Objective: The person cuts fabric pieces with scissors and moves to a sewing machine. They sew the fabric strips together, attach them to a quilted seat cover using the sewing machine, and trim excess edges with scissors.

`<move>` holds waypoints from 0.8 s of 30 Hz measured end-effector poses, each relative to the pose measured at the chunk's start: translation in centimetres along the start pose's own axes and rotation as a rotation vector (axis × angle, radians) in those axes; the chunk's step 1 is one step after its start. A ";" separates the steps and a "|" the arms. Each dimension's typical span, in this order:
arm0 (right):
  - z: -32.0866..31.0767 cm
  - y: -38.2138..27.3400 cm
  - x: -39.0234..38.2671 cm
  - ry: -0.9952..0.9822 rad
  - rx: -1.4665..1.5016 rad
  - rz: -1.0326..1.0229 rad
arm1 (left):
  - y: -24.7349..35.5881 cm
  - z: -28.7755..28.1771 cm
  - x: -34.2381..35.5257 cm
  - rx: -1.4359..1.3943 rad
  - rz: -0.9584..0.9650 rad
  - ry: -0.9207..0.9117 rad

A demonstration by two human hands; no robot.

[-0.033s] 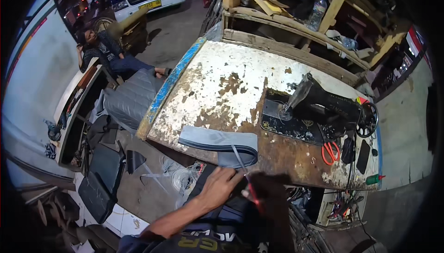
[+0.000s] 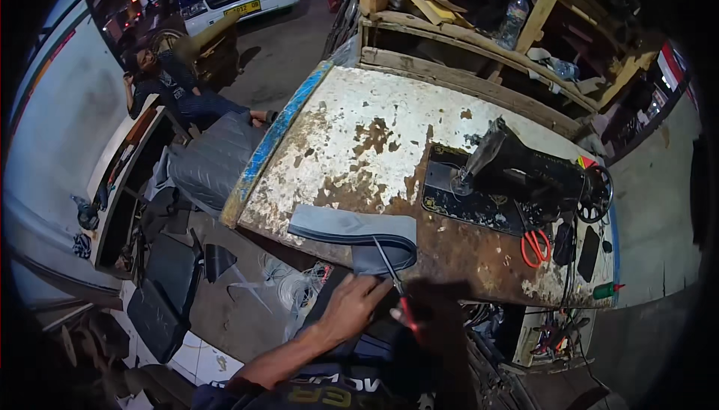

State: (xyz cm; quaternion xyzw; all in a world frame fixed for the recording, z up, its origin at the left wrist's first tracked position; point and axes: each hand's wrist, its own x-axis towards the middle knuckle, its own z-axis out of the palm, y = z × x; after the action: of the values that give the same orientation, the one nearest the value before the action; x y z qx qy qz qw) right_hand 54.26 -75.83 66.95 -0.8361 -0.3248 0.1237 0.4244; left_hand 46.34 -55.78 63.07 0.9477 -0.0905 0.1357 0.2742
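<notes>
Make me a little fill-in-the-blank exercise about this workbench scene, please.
1. The right hand holds a tool with a ____ handle.
2. The sewing machine has a ____ body.
3. That machine stands to the ____ of the folded grey strip.
4. The small bottle with the red tip is ____.

Missing words: red; black; right; green.

A grey strip (image 2: pixel 348 225) lies looped on the table (image 2: pixel 344 103), a red-handled tool (image 2: pixel 389 265) slanting over it.

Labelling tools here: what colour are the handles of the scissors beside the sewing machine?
Red-orange handles, best in the head view.
</notes>
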 end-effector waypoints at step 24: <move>-2.0 6.9 -5.7 0.234 1.454 0.426 | 1.0 0.0 9.2 0.021 -0.022 -0.165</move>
State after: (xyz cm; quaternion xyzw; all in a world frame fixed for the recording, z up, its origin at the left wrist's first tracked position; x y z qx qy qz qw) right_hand 53.93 -83.69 62.33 -0.3987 0.0536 0.2962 0.8663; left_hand 54.86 -57.51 66.35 0.9594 -0.1011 0.0553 0.2573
